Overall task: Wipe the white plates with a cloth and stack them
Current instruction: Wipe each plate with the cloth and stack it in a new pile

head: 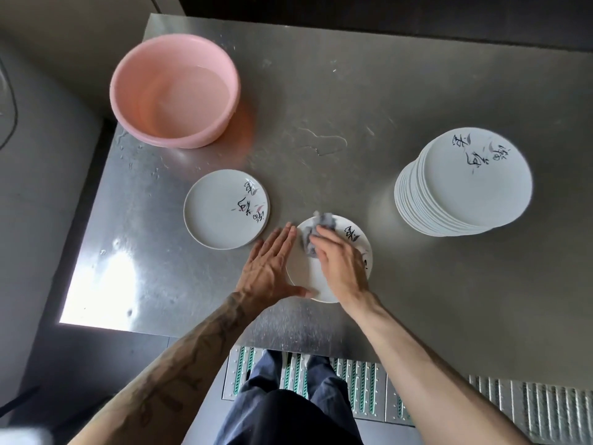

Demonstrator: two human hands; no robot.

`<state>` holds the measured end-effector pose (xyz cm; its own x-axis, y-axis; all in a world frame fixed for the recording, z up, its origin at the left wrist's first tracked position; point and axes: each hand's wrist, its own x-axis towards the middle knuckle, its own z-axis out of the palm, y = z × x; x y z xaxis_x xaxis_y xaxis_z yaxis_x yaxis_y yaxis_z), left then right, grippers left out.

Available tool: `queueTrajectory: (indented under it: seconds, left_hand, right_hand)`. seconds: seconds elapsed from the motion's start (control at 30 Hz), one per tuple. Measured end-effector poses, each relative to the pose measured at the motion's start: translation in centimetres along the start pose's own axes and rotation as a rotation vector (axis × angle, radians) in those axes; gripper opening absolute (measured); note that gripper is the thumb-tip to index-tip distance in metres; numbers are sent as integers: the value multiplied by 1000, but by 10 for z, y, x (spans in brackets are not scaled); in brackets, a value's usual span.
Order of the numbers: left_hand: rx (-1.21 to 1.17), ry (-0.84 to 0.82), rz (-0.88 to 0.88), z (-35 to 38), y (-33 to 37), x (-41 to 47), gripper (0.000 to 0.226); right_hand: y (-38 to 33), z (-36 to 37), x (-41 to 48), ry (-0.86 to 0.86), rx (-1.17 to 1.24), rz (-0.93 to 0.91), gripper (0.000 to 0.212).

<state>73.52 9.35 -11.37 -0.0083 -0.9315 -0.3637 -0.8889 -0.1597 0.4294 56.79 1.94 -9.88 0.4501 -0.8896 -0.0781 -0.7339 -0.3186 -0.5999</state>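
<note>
Three plate spots: a single plate (pixel 221 216) at left, a middle plate (pixel 306 277) under the hands, a tall stack of plates (pixel 465 191) at right, all on the steel desk (pixel 369 91)
Plate look: white, round, shallow-rimmed, with black brush lettering and small pink and grey strokes; the marks sit on the single plate's right half, along the middle plate's right edge, and toward the far side of the stack's top plate
Pink basin (pixel 128 120): far left of the desk, beyond the single plate and apart from it; round, upright, holding what looks like shallow clear water
Puddle (pixel 324 142): thin spill on the desk between basin and stack, beyond the middle plate
Plate pose: every plate lies flat, face up; the stack's lower plates show as stepped rims on its left side
Left hand (pixel 269 261): flat on the desk, fingers straight and together, pointing away from the person, against the middle plate's left rim; thumb at its near rim
Cloth (pixel 321 224): grey, crumpled, on the far-left part of the middle plate, reaching its far rim
Right hand (pixel 340 264): over the middle plate, fingers curled down onto the cloth, gripping it against the plate and pointing far-left
</note>
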Motion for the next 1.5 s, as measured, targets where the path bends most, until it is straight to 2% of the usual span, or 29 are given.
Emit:
queueTrajectory:
  seconds: [0.17, 0.4, 0.57, 0.73, 0.87, 1.03, 1.13, 1.2, 1.37, 1.5]
  left_hand:
    - [41, 9, -5, 2, 1, 1, 148]
    - [47, -20, -25, 2, 5, -2, 152]
    - [50, -38, -25, -1, 5, 0, 150]
    - [43, -34, -28, 0, 5, -1, 151]
    - [36, -35, -8, -2, 1, -1, 150]
    - [13, -61, -8, -3, 1, 0, 150]
    - [-16, -59, -15, -4, 1, 1, 149]
    - [-16, -56, -18, -4, 1, 1, 149]
    - [4, -42, -29, -3, 2, 0, 149]
    - [-3, -54, -13, -5, 2, 1, 148]
  right_hand:
    - [1, 13, -45, -221, 54, -117, 32]
    - [21, -1, -62, -146, 7, -44, 33]
    - [12, 8, -49, -269, 56, -111, 36]
    - [19, -1, -63, -152, -67, -137, 33]
    - [9, 5, -58, -188, -54, -155, 36]
    - [39, -30, -73, -212, -141, -174, 42]
    - [50, -41, -54, -118, -184, -122, 39]
    - [40, -37, -39, -118, -181, -74, 34]
    - [7, -5, -27, -231, -108, -248, 44]
    - [33, -28, -3, -88, -189, -179, 43]
